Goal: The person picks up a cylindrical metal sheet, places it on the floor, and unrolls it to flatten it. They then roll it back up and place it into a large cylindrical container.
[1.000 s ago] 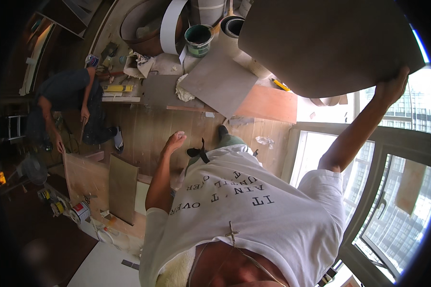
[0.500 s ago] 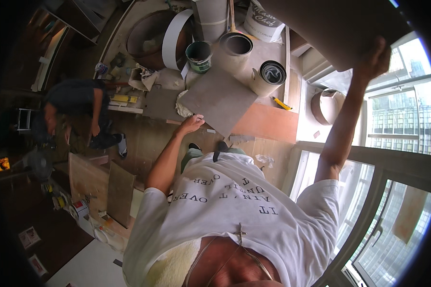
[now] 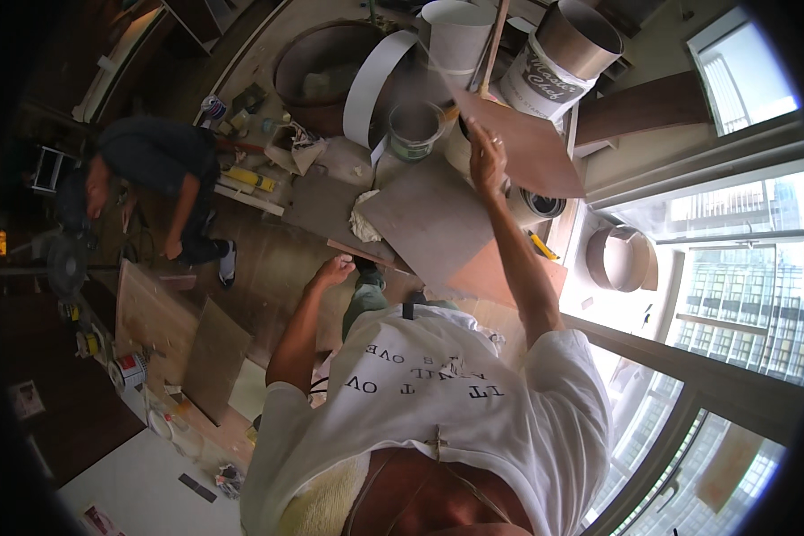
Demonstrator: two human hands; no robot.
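My right hand grips the left edge of a thin brown sheet, tilted above the far right part of the worktable. The sheet hides part of the tubs behind it. Below it, a flat grey-brown sheet lies on the table, partly over a reddish panel. My left hand is at the table's near edge, fingers curled in, beside a narrow wooden strip. Whether anything small is in those fingers is hidden. A crumpled pale cloth touches the grey-brown sheet's left corner.
Behind the sheets stand a green-rimmed bucket, a large round tub, a white bucket and an open can. A yellow utility knife lies at right. Another person bends at left, near leaning panels.
My right hand has brought the brown sheet down and left, from high at the right to over the table. My left hand has left the grey-brown sheet's corner and drawn back toward me.
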